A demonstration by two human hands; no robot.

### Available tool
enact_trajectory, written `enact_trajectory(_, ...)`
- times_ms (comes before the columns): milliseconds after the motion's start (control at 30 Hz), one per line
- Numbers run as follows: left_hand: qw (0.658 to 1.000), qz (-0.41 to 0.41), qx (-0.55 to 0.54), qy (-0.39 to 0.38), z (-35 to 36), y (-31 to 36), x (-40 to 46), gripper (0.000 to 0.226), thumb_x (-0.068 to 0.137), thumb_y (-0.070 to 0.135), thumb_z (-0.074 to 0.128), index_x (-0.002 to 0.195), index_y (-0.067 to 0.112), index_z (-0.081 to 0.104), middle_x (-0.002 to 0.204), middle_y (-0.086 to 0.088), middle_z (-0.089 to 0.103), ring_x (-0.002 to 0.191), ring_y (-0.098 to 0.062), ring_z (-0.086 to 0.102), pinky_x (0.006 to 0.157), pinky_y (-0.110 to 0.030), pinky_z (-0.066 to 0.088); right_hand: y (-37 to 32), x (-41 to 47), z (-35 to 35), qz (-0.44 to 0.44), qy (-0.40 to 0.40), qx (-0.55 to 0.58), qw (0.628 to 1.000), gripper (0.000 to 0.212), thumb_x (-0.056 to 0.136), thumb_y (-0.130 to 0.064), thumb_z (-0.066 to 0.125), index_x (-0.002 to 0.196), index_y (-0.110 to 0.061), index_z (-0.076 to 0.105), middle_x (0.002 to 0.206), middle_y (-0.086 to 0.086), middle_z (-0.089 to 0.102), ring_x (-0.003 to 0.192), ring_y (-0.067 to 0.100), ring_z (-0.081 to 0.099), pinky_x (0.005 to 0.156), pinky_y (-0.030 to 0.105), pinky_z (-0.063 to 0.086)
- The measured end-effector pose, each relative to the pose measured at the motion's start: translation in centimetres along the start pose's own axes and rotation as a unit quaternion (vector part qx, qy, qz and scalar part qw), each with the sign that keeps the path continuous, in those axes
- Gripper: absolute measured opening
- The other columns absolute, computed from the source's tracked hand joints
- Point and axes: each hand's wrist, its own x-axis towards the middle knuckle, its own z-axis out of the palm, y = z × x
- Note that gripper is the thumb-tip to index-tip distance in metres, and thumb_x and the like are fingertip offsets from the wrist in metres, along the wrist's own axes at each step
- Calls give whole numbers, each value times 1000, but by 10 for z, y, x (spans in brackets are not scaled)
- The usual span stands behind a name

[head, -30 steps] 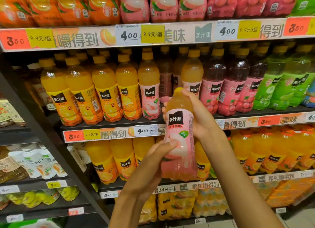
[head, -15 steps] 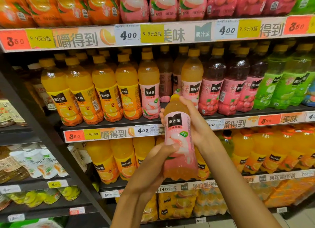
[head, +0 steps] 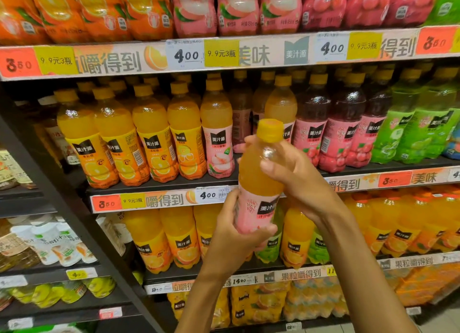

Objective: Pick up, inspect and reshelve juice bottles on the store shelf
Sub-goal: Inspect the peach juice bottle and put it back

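Note:
A peach juice bottle (head: 257,181) with a yellow cap and pink label is held in front of the middle shelf (head: 159,199), tilted with its cap toward the upper right. My left hand (head: 234,240) grips its lower body around the label. My right hand (head: 296,173) grips its upper part from the right, fingers wrapped over the shoulder. The bottle's base is hidden behind my left hand. Another peach bottle (head: 217,138) stands on the shelf just left of a gap in the front row.
Orange juice bottles (head: 119,138) fill the shelf's left side, dark red bottles (head: 343,133) and green bottles (head: 408,133) the right. More orange bottles (head: 179,238) stand on the shelf below. A black upright (head: 62,208) separates a neighbouring rack at left.
The bottle has been tilted and turned, its cap now pointing toward me and to the upper right. My left hand has closed round the lower label; my right hand shifted up onto the shoulder.

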Motion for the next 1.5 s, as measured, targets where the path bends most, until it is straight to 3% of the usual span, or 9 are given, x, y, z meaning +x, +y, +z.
enact_trajectory(200,986,97,115,65,-6,-8,19,70,65,7,76,123,35,49,119,3,59,114,-16,56,93,-35,49,-4,-19,0,-83,-40,-74,993,36,73,-18,73,109,-19,64,115,14,62,111,28,59,92,35,48)
enact_trajectory(333,989,115,86,46,-6,-7,27,76,67,3,78,121,47,49,119,14,61,114,-8,57,88,-15,47,-10,-13,6,-117,-20,-103,988,35,75,-15,72,109,-14,63,113,11,65,109,22,62,91,28,49)
enact_trajectory(500,988,101,77,88,-4,-11,47,81,66,12,81,132,34,39,134,-4,49,126,-19,49,101,-41,45,-11,2,11,-139,49,-124,981,32,78,-9,71,109,-6,62,104,7,67,98,13,64,84,22,50)
enact_trajectory(600,979,98,104,148,-1,-11,60,74,66,10,83,119,43,41,130,-2,50,123,-17,49,101,-34,45,-9,16,9,-165,101,-143,971,27,81,-12,70,107,-13,63,100,-9,68,96,3,63,80,16,48)
enact_trajectory(733,967,96,164,172,0,-20,74,61,72,13,80,122,28,48,126,2,52,121,-14,47,103,-29,41,-2,35,2,-158,145,-134,967,26,84,-14,70,108,-19,63,97,-21,68,95,-2,63,78,13,47)
enact_trajectory(900,950,85,220,205,3,-31,87,67,76,17,77,136,15,47,128,-1,45,120,-8,41,93,3,26,10,49,-6,-158,159,-129,966,22,84,-16,70,104,-22,62,93,-22,68,91,-3,63,76,11,47)
enact_trajectory(1100,936,114,212,259,10,-36,89,63,75,25,78,126,32,42,118,9,51,113,-5,48,93,-15,40,18,68,-11,-136,210,-156,955,34,82,-31,68,113,-23,58,110,-5,64,103,7,61,86,23,49)
enact_trajectory(1300,898,162,278,301,14,-44,92,48,76,22,76,118,11,56,115,0,55,111,-12,48,95,-20,40,28,66,-12,-142,204,-217,944,62,79,-17,69,134,-23,39,133,1,47,126,13,46,105,44,40)
enact_trajectory(1500,863,161,339,338,13,-47,97,55,76,22,77,124,6,56,110,-8,55,106,-18,51,87,-29,48,32,68,-14,-151,228,-334,902,67,79,-19,77,136,-17,43,130,-3,37,127,9,37,105,33,39)
